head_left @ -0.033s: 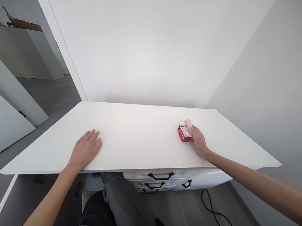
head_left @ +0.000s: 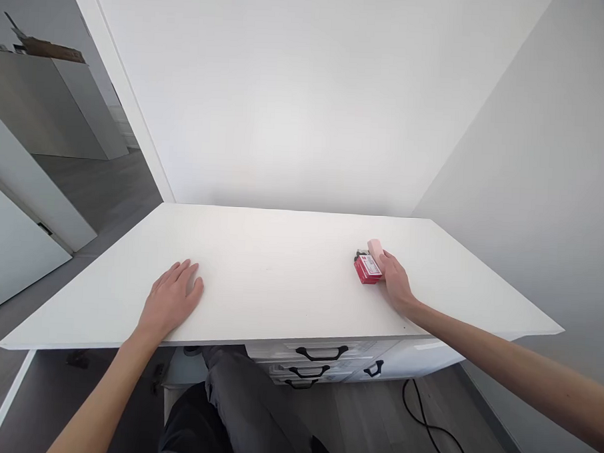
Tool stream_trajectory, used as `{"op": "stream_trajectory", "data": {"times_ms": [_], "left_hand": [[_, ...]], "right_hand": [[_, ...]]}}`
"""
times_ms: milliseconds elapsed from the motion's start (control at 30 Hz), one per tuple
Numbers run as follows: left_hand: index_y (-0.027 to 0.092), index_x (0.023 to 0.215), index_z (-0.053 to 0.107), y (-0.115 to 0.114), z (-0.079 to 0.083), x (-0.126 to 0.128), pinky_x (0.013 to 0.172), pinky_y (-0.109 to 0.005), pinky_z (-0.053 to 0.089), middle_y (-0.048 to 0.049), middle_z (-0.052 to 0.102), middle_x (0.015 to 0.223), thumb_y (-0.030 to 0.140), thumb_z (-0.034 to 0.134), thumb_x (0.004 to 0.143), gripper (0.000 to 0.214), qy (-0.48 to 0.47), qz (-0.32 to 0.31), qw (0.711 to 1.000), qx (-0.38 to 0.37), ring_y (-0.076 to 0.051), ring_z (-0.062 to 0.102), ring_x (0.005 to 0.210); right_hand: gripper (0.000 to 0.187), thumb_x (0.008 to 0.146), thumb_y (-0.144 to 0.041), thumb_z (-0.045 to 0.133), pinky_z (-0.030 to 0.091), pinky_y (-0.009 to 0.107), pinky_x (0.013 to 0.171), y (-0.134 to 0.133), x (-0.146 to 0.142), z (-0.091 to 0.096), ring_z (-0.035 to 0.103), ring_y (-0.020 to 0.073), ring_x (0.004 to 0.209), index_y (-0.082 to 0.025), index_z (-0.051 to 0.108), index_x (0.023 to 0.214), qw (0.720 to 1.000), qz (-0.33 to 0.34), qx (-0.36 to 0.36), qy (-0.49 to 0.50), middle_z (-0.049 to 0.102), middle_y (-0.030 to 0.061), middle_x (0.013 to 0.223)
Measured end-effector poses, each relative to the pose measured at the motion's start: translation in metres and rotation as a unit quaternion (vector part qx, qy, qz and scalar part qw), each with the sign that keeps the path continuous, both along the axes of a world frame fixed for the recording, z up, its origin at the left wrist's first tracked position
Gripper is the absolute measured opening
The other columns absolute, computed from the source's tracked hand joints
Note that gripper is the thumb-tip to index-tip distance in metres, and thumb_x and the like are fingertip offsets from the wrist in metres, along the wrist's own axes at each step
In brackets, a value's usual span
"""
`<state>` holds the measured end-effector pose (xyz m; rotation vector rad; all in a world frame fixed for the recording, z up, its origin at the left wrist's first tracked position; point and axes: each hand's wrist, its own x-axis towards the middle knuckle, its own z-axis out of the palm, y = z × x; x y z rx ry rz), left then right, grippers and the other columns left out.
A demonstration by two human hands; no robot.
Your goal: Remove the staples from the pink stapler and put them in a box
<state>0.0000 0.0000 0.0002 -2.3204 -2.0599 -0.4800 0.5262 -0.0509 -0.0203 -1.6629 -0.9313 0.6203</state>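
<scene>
Just one hand, the right, grasps one pink block.

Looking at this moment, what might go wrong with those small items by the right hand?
1. The red box, pink object and small dark item sit bunched together, so shifting one may knock another.
2. The right hand is at the pink object, but its fingers are partly hidden; if its grip is loose, the object might slip.
3. The white tabletop shows no raised rim, so anything pulled too far forward could drop off.

Box left of right fingers
</scene>
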Motion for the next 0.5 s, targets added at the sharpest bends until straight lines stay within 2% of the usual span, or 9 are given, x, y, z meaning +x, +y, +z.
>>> {"op": "stream_trajectory", "data": {"times_ms": [233, 433, 500], "left_hand": [[0.016, 0.154, 0.059, 0.001, -0.003, -0.002, 0.130, -0.057, 0.035, -0.0120, 0.050, 0.167, 0.047, 0.034, 0.102, 0.065, -0.011, -0.005, 1.000, 0.024, -0.034, 0.040, 0.159], [0.013, 0.153, 0.059, 0.001, -0.004, -0.001, 0.130, -0.057, 0.034, -0.0129, 0.049, 0.168, 0.048, 0.031, 0.103, 0.068, -0.009, -0.006, 1.000, 0.028, -0.035, 0.039, 0.159], [0.012, 0.154, 0.058, 0.000, -0.004, 0.000, 0.130, -0.057, 0.034, -0.0130, 0.048, 0.168, 0.048, 0.030, 0.103, 0.069, -0.007, -0.004, 1.000, 0.025, -0.035, 0.039, 0.159]], "right_hand": [[0.073, 0.099, -0.070, 0.042, 0.055, 0.041, 0.109, 0.011, -0.025, -0.005, 0.068, 0.0309, 0.130, -0.024, 0.060, 0.153, 0.999, 0.044, 0.005, -0.024, 0.068, 0.0065, 0.150], [0.071, 0.101, -0.065, 0.041, 0.052, 0.044, 0.115, 0.019, -0.059, -0.010, 0.063, 0.0328, 0.138, -0.023, 0.058, 0.155, 0.997, 0.075, 0.020, -0.009, 0.063, 0.0065, 0.157], [0.071, 0.104, -0.062, 0.034, 0.052, 0.045, 0.115, 0.020, -0.072, -0.013, 0.064, 0.0324, 0.138, -0.022, 0.054, 0.159, 0.993, 0.099, 0.030, -0.051, 0.062, 0.0075, 0.157]]}}
